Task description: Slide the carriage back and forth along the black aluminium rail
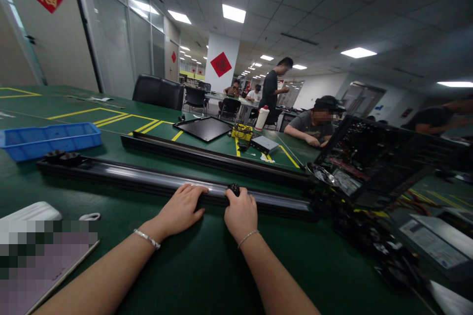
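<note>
A long black rail with a shiny top lies across the green table in front of me. My left hand rests flat on the rail's near edge, fingers stretched out. Just to its right, my right hand is curled into a fist around a small black knob on the rail. Both wrists wear thin bracelets. A second black rail lies parallel behind the first.
A blue tray sits at the left. An open computer case with cables stands at the right. A black panel, yellow item and small box lie farther back. A seated person works across the table.
</note>
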{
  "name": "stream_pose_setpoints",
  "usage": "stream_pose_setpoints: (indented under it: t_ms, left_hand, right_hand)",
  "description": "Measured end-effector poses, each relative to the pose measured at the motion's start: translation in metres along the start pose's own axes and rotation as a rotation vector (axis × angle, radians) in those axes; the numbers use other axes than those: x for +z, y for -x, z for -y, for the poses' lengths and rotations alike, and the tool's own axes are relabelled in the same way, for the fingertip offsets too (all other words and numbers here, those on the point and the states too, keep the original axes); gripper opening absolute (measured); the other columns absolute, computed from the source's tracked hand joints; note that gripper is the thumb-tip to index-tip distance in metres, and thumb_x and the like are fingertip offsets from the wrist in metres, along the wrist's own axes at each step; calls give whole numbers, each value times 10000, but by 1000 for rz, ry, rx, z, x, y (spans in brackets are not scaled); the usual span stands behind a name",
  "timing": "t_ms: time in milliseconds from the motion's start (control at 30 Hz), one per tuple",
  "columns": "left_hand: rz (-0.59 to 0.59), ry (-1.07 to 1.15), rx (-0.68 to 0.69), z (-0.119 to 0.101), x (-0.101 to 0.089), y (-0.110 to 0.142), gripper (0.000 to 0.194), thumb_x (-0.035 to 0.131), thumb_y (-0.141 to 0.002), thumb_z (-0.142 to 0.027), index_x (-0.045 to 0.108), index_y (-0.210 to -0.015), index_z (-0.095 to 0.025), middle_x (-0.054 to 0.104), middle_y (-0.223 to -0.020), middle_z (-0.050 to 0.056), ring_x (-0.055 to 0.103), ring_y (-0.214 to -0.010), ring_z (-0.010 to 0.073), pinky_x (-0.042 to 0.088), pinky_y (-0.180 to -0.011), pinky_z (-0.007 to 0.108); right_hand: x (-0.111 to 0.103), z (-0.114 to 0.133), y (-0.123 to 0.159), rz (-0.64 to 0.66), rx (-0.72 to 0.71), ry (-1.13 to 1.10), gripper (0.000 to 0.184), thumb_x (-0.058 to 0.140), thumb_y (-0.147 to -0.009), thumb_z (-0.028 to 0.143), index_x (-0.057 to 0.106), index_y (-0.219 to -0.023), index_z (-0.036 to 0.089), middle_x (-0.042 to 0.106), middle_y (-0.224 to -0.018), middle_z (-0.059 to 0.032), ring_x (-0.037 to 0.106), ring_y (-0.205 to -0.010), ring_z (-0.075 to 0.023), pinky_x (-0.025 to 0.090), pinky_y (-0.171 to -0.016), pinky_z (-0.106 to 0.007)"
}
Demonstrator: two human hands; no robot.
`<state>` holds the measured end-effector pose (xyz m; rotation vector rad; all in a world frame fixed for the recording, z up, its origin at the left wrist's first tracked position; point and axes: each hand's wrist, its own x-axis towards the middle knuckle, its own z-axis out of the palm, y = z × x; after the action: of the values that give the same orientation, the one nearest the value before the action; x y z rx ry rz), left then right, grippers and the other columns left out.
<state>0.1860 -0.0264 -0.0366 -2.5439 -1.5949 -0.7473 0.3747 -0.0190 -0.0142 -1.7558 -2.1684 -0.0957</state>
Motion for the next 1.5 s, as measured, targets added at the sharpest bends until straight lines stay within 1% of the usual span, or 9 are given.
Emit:
stream_pose_setpoints:
  t_ms: [267, 467, 567, 700, 800, 967, 1200, 1367, 1500]
  left_hand:
    - [-12, 2, 9, 1, 2, -1, 430, 550, -737, -274, 471, -1154, -205, 601, -1149, 55, 522, -1085, 217, 302, -1010, 394]
    - [-17, -1, 10, 1, 2, -1, 428, 552, -740, -273, 475, -1155, -199, 597, -1154, 56, 514, -1094, 214, 300, -1011, 386]
    - [-12, -2, 8, 0, 0, -1, 423, 549, -744, -276, 477, -1155, -199, 596, -1154, 57, 512, -1093, 217, 302, -1007, 390]
    - [-3, 9, -3, 0, -1, -1, 422, 545, -747, -284, 479, -1156, -207, 597, -1155, 58, 511, -1095, 220, 308, -1002, 395]
    - [2, 16, -8, 0, -2, -1, 427, 552, -744, -277, 477, -1158, -208, 596, -1162, 56, 510, -1096, 216, 300, -1011, 390]
    - [11, 13, -16, -1, -3, -1, 416, 545, -750, -275, 480, -1154, -203, 594, -1162, 55, 512, -1086, 221, 305, -1004, 393]
    - [12, 10, -1, 0, -1, -1, 427, 542, -752, -279, 470, -1166, -201, 592, -1167, 57, 510, -1097, 216, 292, -1011, 384]
    - [5, 9, -1, -1, -1, -1, 423, 544, -751, -272, 470, -1160, -197, 596, -1157, 56, 514, -1089, 213, 291, -1009, 387]
    - [5, 12, -4, -1, -2, -1, 418, 541, -751, -267, 469, -1158, -203, 595, -1157, 58, 513, -1089, 216, 295, -1005, 389]
  right_hand:
    - [-3, -10, 1, -29, 51, 39, 345, 486, -747, 135, 632, -1023, 283, 502, -984, -82, 503, -913, -197, 321, -869, -319]
    - [-3, -12, 2, -29, 54, 20, 350, 486, -745, 135, 638, -1024, 282, 505, -1020, -86, 507, -912, -199, 325, -872, -322]
    - [-5, -16, 1, -5, 27, 3, 383, 489, -745, 136, 631, -1061, 301, 504, -1048, -82, 496, -968, -203, 307, -908, -334]
    - [-8, -25, 0, 40, -27, -9, 466, 481, -740, 119, 595, -1123, 358, 484, -1126, -64, 459, -1076, -203, 251, -975, -373]
    - [-9, -27, 0, 63, -30, -5, 476, 473, -750, 119, 586, -1133, 377, 470, -1152, -56, 455, -1093, -194, 236, -988, -374]
    - [-11, -24, -2, 83, 6, 14, 454, 481, -760, 127, 602, -1125, 369, 480, -1107, -56, 472, -1049, -188, 256, -970, -332]
    - [-11, -26, -2, 22, 67, -14, 401, 490, -732, 124, 648, -1046, 318, 483, -1019, -61, 501, -923, -185, 324, -882, -295]
    - [-10, -26, -1, 9, 70, -12, 385, 489, -730, 126, 649, -1023, 318, 482, -1003, -58, 501, -910, -185, 323, -887, -306]
    - [-11, -25, 0, 42, 85, 12, 409, 488, -743, 127, 628, -1066, 336, 476, -1038, -59, 495, -971, -187, 275, -948, -342]
